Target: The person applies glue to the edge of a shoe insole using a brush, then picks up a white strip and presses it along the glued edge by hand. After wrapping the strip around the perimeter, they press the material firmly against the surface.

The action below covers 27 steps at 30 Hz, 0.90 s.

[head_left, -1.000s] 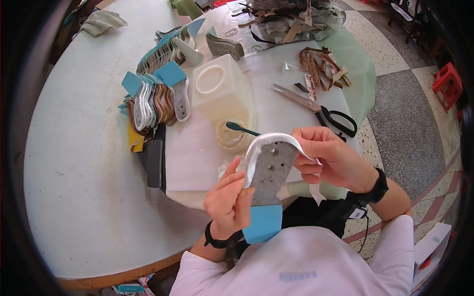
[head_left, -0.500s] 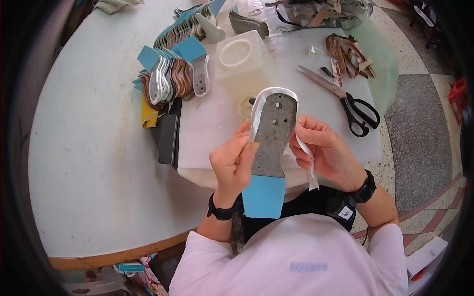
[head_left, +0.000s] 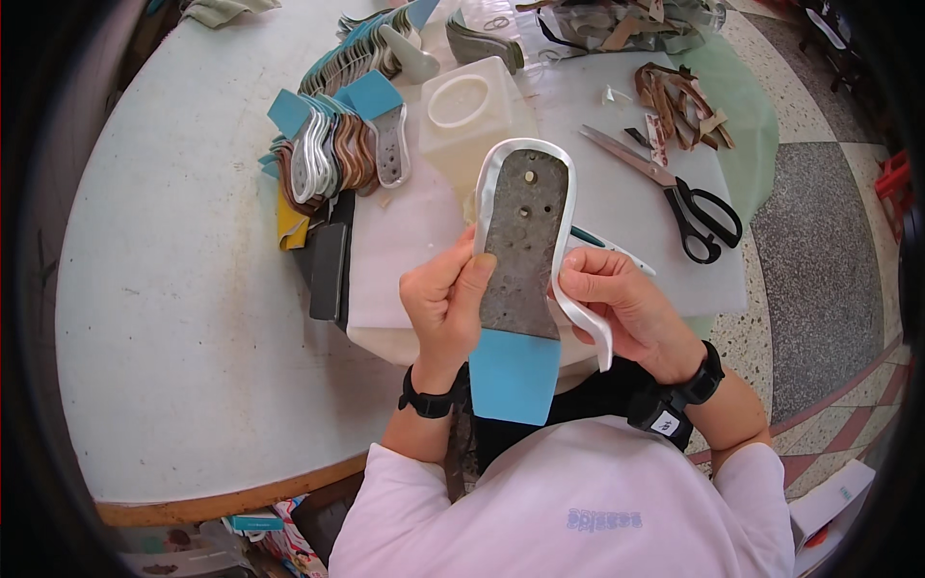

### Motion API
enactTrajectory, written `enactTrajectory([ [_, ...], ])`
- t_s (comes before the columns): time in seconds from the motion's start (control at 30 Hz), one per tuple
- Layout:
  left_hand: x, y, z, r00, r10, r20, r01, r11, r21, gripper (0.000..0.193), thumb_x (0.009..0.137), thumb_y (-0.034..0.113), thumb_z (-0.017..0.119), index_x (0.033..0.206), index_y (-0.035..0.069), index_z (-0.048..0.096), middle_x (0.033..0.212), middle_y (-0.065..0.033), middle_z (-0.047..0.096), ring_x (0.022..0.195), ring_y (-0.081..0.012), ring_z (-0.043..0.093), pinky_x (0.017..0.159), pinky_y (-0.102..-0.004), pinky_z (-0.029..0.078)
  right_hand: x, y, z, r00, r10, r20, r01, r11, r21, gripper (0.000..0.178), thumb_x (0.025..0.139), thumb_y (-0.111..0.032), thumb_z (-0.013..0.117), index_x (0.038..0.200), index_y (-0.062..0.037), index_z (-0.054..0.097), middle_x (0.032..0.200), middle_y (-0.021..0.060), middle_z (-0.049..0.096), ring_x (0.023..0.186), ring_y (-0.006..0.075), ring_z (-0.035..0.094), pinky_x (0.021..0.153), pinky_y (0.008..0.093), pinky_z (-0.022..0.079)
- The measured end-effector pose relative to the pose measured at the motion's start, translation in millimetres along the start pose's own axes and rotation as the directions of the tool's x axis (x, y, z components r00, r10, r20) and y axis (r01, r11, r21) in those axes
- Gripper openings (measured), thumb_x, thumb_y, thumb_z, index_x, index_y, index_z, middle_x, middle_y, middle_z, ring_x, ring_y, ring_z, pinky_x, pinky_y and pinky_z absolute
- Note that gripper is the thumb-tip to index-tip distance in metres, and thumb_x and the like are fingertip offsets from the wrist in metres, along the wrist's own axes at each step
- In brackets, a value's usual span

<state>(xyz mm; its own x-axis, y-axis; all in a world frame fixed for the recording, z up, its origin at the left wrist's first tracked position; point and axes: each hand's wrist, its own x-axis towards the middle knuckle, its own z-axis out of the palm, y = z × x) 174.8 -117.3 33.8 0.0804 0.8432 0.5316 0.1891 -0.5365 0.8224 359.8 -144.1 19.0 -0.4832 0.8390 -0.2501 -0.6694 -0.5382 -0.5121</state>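
A grey shoe insole point(head_left: 520, 279) stands upright before me, with small holes and a blue flap point(head_left: 515, 376) at its lower end. My left hand point(head_left: 445, 303) grips its left edge, thumb on the grey face and fingers behind. A shiny white strip point(head_left: 588, 323) runs round the upper rim and down the right side, where its tail hangs loose. My right hand point(head_left: 621, 303) is closed on this strip near the insole's right edge, thumb in front. Behind the insole, a thin pen-like tool point(head_left: 617, 250) lies partly hidden.
A translucent plastic container point(head_left: 472, 101) stands beyond the insole. Black-handled scissors point(head_left: 696, 207) and brown scraps point(head_left: 679, 111) lie to the right. Rows of edged insoles point(head_left: 332, 144) and a dark flat block point(head_left: 329, 273) are at left. The table's rounded edge is near me.
The insole has risen slightly and shifted left in my left hand. My right hand has moved a little left and down along the strip, which now curves outward. The pen-like tool has come into view.
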Motion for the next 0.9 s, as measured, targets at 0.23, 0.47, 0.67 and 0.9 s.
enactTrajectory([
  [0.23,1,7,6,0.993,-0.11,-0.031,0.106,0.989,-0.099,0.016,0.085,0.005,0.061,0.073,-0.005,0.056,0.058,0.0079,0.039,0.052,-0.0011,0.028,0.045,-0.0213,0.017,1,-8,-6,1.0,-0.018,0.002,0.018,0.994,-0.107,0.009,0.084,-0.015,0.065,0.08,-0.0065,0.062,0.073,0.0004,0.061,0.054,0.0046,0.054,0.043,0.0183,0.042],
  [0.47,1,5,10,0.991,-0.129,-0.024,0.123,0.977,-0.172,0.01,0.084,0.001,0.061,0.079,-0.007,0.061,0.061,0.0068,0.042,0.055,-0.0018,0.031,0.049,-0.02,0.021,4,-9,-2,0.992,-0.125,0.016,0.126,0.987,-0.103,0.008,0.082,-0.01,0.067,0.079,-0.0038,0.062,0.071,0.0021,0.061,0.055,0.0065,0.054,0.044,0.0193,0.041],
  [0.67,2,1,11,0.989,-0.143,-0.046,0.129,0.965,-0.226,0.008,0.085,0.0,0.06,0.085,-0.008,0.063,0.065,0.0054,0.047,0.059,-0.0024,0.036,0.053,-0.0189,0.026,4,-8,-5,0.986,-0.16,0.042,0.165,0.971,-0.172,0.009,0.08,-0.009,0.068,0.078,-0.0035,0.061,0.064,-0.0013,0.054,0.049,0.0041,0.043,0.042,0.0197,0.031],
  [0.9,6,4,11,0.983,-0.177,-0.055,0.158,0.958,-0.241,0.008,0.084,0.0,0.061,0.08,-0.007,0.062,0.061,0.006,0.044,0.056,-0.0022,0.032,0.05,-0.0193,0.023,9,-9,-11,0.982,-0.18,0.06,0.189,0.943,-0.274,0.01,0.08,-0.009,0.068,0.08,-0.0048,0.059,0.064,-0.0047,0.049,0.051,0.0029,0.038,0.046,0.0175,0.027],
])
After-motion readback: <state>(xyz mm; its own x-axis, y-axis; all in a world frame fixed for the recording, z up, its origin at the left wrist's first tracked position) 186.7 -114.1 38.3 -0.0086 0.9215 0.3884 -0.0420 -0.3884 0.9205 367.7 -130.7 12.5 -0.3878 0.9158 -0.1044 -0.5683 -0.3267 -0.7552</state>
